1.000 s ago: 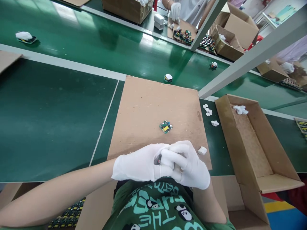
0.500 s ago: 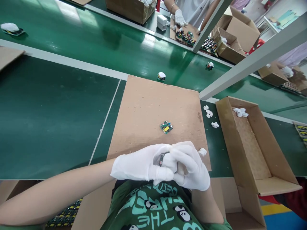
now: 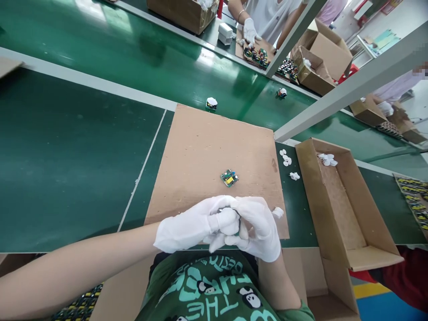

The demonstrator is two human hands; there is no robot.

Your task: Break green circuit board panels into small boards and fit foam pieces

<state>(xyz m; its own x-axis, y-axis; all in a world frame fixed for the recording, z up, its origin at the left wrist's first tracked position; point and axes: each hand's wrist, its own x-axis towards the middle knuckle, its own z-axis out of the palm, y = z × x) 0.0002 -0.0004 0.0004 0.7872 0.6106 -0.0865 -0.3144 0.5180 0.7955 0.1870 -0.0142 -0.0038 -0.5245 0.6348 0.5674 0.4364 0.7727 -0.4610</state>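
Observation:
White-gloved, my left hand and my right hand meet above the near edge of a cardboard sheet. Between them is a small circuit board, mostly covered by the gloves; only dark bits of it show. My left fingers are closed round it, and my right fingers press against its other side. Just beyond the hands, a second circuit board with a yellow component lies flat on the cardboard. A crumpled white scrap rests beside my right hand.
White discs and a white wad lie right of the sheet, beside a long cardboard box. Boards with white tops sit on the green conveyor. A grey post slants at right. Across the conveyor, a co-worker's gloved hand is near boards.
My hands have turned the held board, and my left thumb and fingers have shifted over it. On the conveyor, the white-topped boards have moved left.

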